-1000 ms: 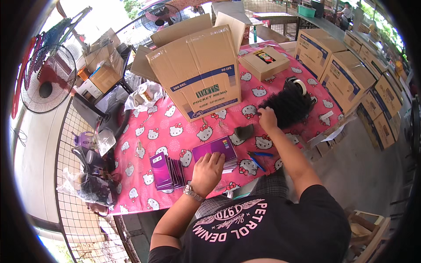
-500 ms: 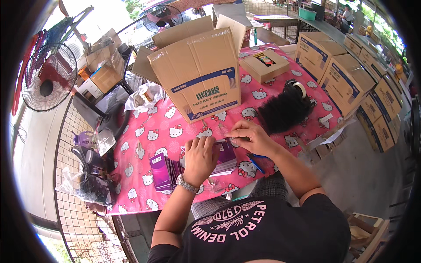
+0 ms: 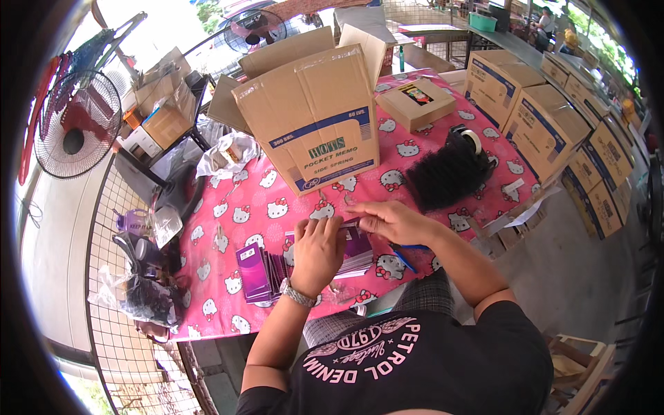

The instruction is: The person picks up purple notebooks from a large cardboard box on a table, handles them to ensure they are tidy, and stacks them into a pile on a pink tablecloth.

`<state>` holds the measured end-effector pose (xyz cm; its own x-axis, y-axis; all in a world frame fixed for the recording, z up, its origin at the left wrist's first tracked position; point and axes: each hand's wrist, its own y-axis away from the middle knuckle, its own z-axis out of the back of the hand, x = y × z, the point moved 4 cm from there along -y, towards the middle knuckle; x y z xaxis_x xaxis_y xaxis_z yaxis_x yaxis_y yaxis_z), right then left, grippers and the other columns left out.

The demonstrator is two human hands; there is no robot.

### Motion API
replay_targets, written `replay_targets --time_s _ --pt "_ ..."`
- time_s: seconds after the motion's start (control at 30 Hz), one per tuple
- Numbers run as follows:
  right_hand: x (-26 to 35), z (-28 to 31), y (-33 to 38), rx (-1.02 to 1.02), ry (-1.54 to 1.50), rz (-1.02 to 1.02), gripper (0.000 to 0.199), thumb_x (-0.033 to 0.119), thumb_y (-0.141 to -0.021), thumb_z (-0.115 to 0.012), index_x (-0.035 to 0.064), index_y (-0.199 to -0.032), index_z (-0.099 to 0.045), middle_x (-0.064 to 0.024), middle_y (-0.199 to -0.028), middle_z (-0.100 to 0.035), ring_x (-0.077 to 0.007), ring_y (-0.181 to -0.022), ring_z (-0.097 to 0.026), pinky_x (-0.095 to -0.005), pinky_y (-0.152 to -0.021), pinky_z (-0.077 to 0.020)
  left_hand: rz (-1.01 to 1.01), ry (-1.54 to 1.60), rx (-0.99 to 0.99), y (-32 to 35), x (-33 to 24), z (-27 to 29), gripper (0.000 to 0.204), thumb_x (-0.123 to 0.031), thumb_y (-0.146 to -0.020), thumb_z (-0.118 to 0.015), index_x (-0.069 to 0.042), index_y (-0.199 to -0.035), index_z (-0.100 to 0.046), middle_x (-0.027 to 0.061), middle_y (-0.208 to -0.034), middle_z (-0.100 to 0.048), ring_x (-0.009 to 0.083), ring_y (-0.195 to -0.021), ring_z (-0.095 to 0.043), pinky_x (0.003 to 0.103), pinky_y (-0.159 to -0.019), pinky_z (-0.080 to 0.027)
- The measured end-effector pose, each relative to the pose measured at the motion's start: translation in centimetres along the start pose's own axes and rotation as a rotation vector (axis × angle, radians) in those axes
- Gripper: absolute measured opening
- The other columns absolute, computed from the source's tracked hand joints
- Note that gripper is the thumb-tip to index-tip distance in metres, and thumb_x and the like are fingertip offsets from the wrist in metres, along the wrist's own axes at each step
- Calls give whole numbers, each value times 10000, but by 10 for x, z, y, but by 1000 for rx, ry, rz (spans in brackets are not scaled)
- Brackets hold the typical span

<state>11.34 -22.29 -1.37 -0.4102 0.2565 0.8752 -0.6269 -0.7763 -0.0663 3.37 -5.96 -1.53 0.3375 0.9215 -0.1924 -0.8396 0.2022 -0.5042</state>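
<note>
— On the pink cloth (image 3: 228, 228), from the head view, what do I have under the hands?

— I see a stack of purple pads (image 3: 358, 247) lying flat near the table's front edge, right in front of the person. The left hand (image 3: 318, 250) rests on the stack's left part, palm down, fingers curled over the top pad. The right hand (image 3: 387, 220) comes in from the right, just above the stack's far edge, fingertips drawn together as if pinching something small. What it pinches I cannot tell.

— Which way does the stack lie from each hand?

— I'd say directly beneath the left, and just below and to the left of the right fingertips. Its long side runs roughly left to right across the table edge. The left is the nearer one: it touches. The right may touch the far edge, but I can't be sure.

— Anything close by?

— A second row of purple pads (image 3: 257, 271) stands on edge just left of the left wrist. A blue pen (image 3: 404, 257) lies under the right forearm. The open carton (image 3: 315, 128) stands behind the hands, the black bundle (image 3: 449, 173) well to the right.
</note>
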Motion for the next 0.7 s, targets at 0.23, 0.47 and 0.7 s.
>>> replay_targets --time_s 0.23,0.47,0.7 --pt "20 -7 14 -264 255 330 287 120 -945 -628 10 -1183 -511 -201 -944 -682 -367 -891 -687 -409 -774 -525 -65 27 49 -5 -15 -2 317 -99 -826 -666 -57 -1120 -557 111 -982 -652 301 -962 -612 464 -971 -404" --pt "-93 0 -28 -172 -83 -260 429 257 -1003 -552 51 -1365 -449 -179 -1117 -660 -259 -968 -675 -406 -865 -536 -65 73 31 -1 -9 -3 240 -145 -851 -686 -74 -1059 -592 83 -909 -675 290 -906 -632 450 -956 -419" --pt "-234 -62 -20 -392 1208 17 582 347 -969 -550 80 -1460 -388 -138 -1319 -612 -298 -1180 -606 -510 -1013 -449 -2 179 39 1 1 -17 51 -133 -918 -623 -92 -939 -646 48 -925 -679 279 -1016 -631 588 -1061 -326"
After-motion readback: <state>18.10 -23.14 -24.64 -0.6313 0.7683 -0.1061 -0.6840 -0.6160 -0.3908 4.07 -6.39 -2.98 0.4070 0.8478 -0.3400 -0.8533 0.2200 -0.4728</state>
